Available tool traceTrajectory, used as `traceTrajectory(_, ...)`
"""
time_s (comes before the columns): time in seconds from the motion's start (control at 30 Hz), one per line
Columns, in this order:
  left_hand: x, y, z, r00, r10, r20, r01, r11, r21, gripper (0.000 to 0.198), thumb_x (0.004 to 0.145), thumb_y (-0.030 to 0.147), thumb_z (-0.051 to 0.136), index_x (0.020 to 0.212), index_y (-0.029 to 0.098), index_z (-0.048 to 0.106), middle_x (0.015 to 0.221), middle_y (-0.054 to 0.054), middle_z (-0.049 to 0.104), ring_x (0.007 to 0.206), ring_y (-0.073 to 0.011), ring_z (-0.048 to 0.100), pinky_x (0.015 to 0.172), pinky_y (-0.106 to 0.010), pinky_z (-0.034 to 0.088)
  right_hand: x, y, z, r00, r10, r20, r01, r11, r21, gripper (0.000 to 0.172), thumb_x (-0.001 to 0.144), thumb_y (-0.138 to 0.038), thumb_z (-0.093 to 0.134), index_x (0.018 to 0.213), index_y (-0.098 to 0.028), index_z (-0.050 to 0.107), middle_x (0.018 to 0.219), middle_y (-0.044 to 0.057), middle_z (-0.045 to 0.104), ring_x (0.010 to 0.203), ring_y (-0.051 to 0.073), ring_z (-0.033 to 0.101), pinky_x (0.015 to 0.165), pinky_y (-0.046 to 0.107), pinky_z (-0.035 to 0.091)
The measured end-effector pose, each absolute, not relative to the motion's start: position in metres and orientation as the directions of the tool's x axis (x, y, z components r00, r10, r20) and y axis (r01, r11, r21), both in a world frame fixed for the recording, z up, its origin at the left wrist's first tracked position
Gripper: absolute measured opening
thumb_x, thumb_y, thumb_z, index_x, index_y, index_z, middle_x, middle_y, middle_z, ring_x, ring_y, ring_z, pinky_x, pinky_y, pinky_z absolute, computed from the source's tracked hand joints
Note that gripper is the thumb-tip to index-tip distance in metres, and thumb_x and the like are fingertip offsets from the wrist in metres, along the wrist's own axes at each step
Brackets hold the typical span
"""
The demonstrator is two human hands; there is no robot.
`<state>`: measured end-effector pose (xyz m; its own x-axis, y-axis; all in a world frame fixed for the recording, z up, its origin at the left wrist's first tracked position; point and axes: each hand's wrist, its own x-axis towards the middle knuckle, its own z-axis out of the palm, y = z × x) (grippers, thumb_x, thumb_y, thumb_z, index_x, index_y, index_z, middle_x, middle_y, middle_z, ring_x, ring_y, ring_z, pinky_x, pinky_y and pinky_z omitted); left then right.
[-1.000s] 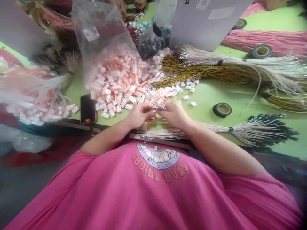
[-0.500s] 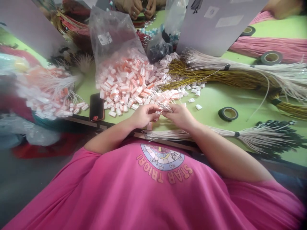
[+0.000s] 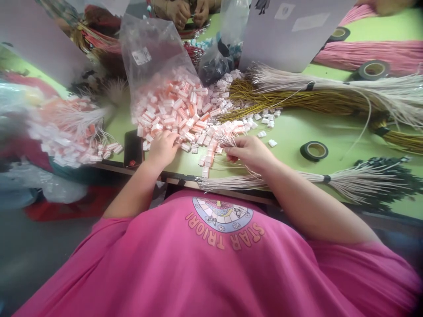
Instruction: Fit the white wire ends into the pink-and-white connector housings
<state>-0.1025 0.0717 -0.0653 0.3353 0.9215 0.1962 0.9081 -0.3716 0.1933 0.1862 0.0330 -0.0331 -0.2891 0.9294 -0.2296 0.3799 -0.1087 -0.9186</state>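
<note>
My right hand (image 3: 249, 152) is closed in a pinch round a bunch of thin white wires (image 3: 228, 141), their ends pointing left. Below it, several white connector housings (image 3: 207, 160) lie in a short column, with thin wires running right from them under the hand. My left hand (image 3: 163, 149) is at the near-left edge of a large heap of white and orange connector housings (image 3: 180, 108). Its fingers are curled among the pieces; their tips are partly hidden, and whatever they hold cannot be made out.
A clear plastic bag (image 3: 153, 44) stands over the heap. Beside my left wrist lies a dark phone (image 3: 133, 147). Black tape (image 3: 313, 151), a tied white wire bundle (image 3: 297, 176) and yellow wires (image 3: 291, 99) occupy the right. Another person's hands (image 3: 185, 13) work across the table.
My left hand has left the wire ends by my right hand and moved left to the heap of housings. The right hand stays in nearly the same place, still gripping the wires.
</note>
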Motion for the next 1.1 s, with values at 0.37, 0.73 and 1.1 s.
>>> traceTrajectory(0.37, -0.08, 0.064, -0.053, 0.251, 0.928, 0.276, 0.805, -0.358, 0.474, 0.013, 0.08, 0.01, 0.057, 0.09, 0.019, 0.057, 0.094, -0.008, 0.06, 0.094, -0.0231, 0.055, 0.088, -0.04, 0.045, 0.185, 0.033, -0.037, -0.268, 0.945, -0.187, 0.424, -0.059, -0.904, 0.019, 0.066, -0.02, 0.055, 0.053, -0.019, 0.042, 0.049, -0.006, 0.035, 0.048, 0.007, 0.031, 0.048, 0.026, 0.023)
traceTrajectory(0.73, -0.01, 0.045, -0.059, 0.508, 0.813, -0.283, -0.096, 0.38, 0.92, 0.043, 0.065, 0.026, 0.081, 0.097, 0.016, 0.055, 0.077, 0.0, 0.061, 0.057, -0.0091, 0.06, 0.049, -0.021, 0.046, 0.186, 0.031, -0.037, -0.274, 0.949, -0.156, 0.379, -0.043, -0.925, 0.019, 0.069, -0.023, 0.054, 0.054, -0.018, 0.043, 0.052, -0.006, 0.032, 0.051, 0.007, 0.03, 0.052, 0.027, 0.022)
traceTrajectory(1.1, -0.011, 0.042, -0.057, 0.456, 0.852, -0.259, 0.0, 0.291, 0.957, 0.027, 0.071, 0.018, 0.074, 0.095, 0.012, 0.063, 0.073, -0.001, 0.063, 0.056, -0.0082, 0.059, 0.051, -0.021, 0.049, 0.183, 0.033, -0.038, -0.26, 0.958, -0.121, 0.492, 0.024, -0.87, 0.025, 0.071, -0.025, 0.054, 0.052, -0.018, 0.039, 0.053, -0.006, 0.029, 0.053, 0.008, 0.028, 0.053, 0.027, 0.021)
